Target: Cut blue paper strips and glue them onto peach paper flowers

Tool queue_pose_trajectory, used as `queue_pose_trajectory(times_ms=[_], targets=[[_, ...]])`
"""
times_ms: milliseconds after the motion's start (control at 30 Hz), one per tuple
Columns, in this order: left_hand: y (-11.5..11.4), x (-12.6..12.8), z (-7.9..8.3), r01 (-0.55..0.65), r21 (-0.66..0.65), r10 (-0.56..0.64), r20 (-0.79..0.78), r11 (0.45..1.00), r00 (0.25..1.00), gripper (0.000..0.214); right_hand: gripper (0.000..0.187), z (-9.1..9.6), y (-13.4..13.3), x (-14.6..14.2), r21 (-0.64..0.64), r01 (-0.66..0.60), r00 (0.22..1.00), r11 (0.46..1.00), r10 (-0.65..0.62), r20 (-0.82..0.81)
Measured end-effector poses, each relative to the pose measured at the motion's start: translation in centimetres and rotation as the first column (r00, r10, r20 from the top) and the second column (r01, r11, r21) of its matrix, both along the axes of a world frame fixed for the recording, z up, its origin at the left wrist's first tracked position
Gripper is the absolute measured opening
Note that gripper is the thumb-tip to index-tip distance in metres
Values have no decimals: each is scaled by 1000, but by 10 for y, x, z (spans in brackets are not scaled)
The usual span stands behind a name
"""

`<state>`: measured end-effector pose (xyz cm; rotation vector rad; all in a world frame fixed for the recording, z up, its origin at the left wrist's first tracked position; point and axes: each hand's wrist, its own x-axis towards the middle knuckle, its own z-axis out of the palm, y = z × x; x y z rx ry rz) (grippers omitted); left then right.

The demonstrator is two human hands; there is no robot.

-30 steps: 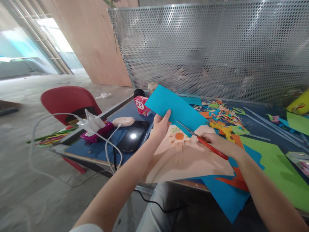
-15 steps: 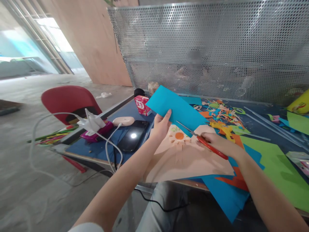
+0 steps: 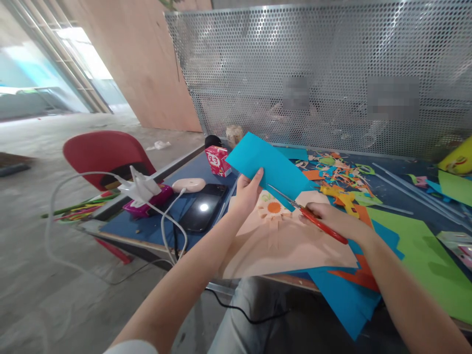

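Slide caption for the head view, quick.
Left hand holds a blue sheet; right hand holds red-handled scissors at its near edge.

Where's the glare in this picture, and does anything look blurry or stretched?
In the head view, a white spot glares on the black phone and highlights streak the perforated metal panel; same view, the bright opening at upper left is washed out, and the left-edge floor looks smeared and stretched, while the blue paper and red-handled scissors look fairly sharp.
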<state>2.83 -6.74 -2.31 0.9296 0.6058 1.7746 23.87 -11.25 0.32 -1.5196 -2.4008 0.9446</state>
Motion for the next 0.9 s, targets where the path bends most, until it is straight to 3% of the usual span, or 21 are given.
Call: queue_pose_trajectory(times_ms=[533,900], targets=[[0,0,-3,21,10,-21,8,1000,1000,49,28,8,-4,-5,-23,30,998,999,-29,57],[3,1,-7,29,-3,-29,-13,1000,999,35,25,8,-6,-5,36,9,1000,999,-8,-9]])
